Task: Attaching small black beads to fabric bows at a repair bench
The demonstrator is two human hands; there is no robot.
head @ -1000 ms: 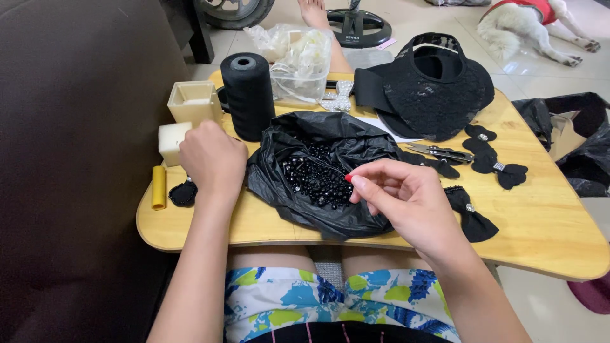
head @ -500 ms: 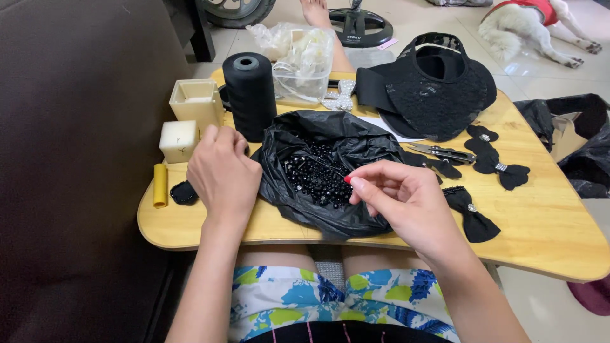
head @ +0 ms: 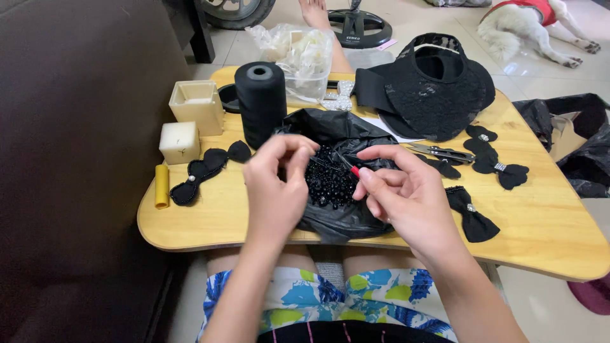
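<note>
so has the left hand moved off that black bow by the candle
Yes. The left hand has shifted right, away from the white candle, uncovering the black bow, and is now over the beads.

free: bare tabletop (head: 546, 222) right | blocked: thread cone (head: 260, 101), candles (head: 180, 142) left

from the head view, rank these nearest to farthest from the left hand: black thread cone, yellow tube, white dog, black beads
1. black beads: in the black bag, just right of the left hand.
2. black thread cone: upright on the table, just behind the hand.
3. yellow tube: lying at the table's left edge.
4. white dog: on the floor, far upper right.
</note>
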